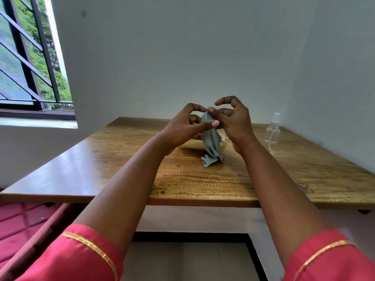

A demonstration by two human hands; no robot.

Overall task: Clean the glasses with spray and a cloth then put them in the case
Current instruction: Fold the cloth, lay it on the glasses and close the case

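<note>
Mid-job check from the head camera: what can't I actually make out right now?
- Glasses: not visible in the head view; if held, the grey-green cleaning cloth and both hands (left hand, right hand) hide them.
- Pale yellowish object on the wooden table: mostly hidden behind the cloth and hands; possibly the case, cannot tell.
- Clear plastic spray bottle: too small to judge its liquid level.

Above the middle of the counter the hands meet, left hand beside right hand; a cloth hangs between them. A spray bottle stands on the counter to their right, near the wall; a window lies far left.
</note>
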